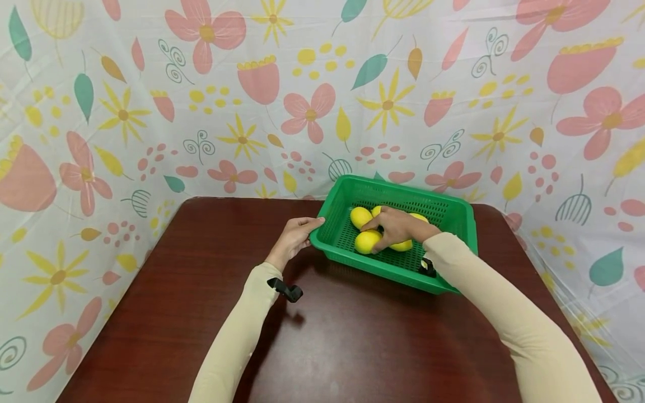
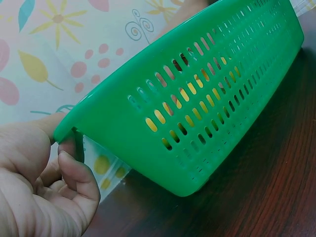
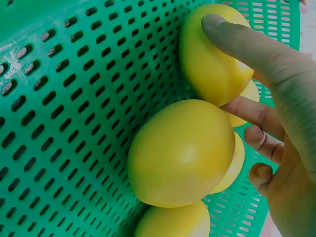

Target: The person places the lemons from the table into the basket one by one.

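A green plastic basket [image 1: 383,271] with slotted walls sits on the table and holds several smooth yellow lemons. My left hand [image 1: 294,238] grips the basket's left end by the rim; in the left wrist view its fingers [image 2: 79,180] curl under that rim [image 2: 74,121]. Inside the basket, my right hand [image 1: 398,226] pinches one lemon [image 1: 367,242]. The right wrist view has the thumb across this lemon [image 3: 212,59] and a finger at its far side. Another lemon [image 3: 182,153] lies close by, below the hand. In the head view the right hand partly covers the other lemons.
The dark red-brown wooden table [image 1: 211,313] extends to the left and front of the basket. A white curtain [image 1: 322,73] with flowers and leaves hangs behind the table and along both sides. Black straps [image 1: 285,289] are on the sleeves.
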A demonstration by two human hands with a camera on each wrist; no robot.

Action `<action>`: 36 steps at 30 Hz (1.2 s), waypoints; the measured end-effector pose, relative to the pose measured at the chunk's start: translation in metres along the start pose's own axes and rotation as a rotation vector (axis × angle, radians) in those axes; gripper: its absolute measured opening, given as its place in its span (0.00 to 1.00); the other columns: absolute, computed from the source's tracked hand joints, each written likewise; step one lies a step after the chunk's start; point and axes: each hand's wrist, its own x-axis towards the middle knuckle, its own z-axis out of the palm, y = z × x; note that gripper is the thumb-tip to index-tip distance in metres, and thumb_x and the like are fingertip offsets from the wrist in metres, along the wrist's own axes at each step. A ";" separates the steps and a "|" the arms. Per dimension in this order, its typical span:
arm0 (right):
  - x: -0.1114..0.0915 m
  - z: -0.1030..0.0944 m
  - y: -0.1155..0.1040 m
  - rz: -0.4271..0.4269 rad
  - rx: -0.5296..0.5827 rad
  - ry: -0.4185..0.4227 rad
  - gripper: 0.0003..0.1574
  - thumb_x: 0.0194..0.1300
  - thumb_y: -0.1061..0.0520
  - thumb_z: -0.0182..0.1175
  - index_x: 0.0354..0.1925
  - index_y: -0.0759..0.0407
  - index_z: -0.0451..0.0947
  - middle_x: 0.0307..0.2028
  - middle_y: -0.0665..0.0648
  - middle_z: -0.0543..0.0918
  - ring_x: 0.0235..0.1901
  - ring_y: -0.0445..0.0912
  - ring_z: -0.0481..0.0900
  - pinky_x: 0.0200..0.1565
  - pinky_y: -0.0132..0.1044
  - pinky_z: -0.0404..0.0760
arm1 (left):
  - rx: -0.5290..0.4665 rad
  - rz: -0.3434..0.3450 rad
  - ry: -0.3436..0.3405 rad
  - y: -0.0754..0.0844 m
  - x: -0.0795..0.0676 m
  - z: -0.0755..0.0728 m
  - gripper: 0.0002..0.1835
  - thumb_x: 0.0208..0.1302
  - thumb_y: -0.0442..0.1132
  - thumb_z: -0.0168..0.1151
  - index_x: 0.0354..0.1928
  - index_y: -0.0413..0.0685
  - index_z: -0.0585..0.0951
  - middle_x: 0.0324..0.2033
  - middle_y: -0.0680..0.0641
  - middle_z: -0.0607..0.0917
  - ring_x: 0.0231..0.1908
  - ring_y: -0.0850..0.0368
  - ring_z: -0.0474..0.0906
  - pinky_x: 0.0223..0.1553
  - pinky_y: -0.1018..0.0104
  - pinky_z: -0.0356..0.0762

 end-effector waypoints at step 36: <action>-0.121 -0.041 -0.059 0.269 0.041 0.507 0.28 0.60 0.39 0.65 0.52 0.54 0.81 0.46 0.56 0.84 0.46 0.54 0.79 0.43 0.52 0.77 | 0.073 0.102 0.027 0.002 0.001 0.005 0.21 0.60 0.53 0.67 0.47 0.44 0.84 0.21 0.53 0.78 0.20 0.57 0.67 0.35 0.57 0.72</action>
